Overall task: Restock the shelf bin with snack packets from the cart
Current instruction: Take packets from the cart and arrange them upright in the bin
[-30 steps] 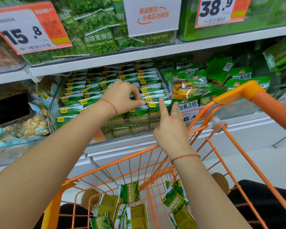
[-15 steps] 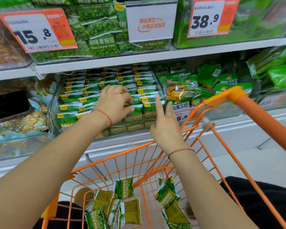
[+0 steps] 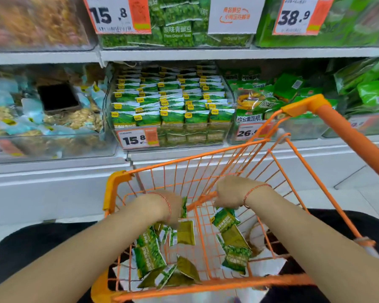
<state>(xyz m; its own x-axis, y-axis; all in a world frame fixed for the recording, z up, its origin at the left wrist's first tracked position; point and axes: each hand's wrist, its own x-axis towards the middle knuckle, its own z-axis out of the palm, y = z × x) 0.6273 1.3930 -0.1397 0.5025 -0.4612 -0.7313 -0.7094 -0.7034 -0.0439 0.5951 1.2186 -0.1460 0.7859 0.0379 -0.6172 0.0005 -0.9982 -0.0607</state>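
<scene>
Lower centre, cart: an orange wire cart (image 3: 208,158) fills the bottom of the frame, split by an orange divider into a left and a right compartment.
Cart, left compartment: loose green snack packets (image 3: 149,256) lie jumbled on the wire floor, some face up, some showing an olive back.
Cart, right compartment: a few more green packets (image 3: 235,248) lie heaped near the divider.
Left hand: the left hand (image 3: 162,206) reaches down into the left compartment, just above the packets; its fingers are hidden behind the wrist, so whether they grasp anything cannot be told.
Right hand: the right hand (image 3: 230,191) is at the top of the divider, above the right-side packets; its fingers are out of sight too, grip unclear.
Centre, shelf bin: a clear shelf bin (image 3: 173,141) at mid frame holds tidy upright rows of the same green packets, with a 15.8 price tag (image 3: 137,138) on its front.
Left of the bin: a clear bin of pale nut packs (image 3: 53,147).
Right of the bin: a clear bin of green vegetable-crisp bags (image 3: 258,99).
Upper shelf: bins of green pea bags (image 3: 177,29) behind tags.
</scene>
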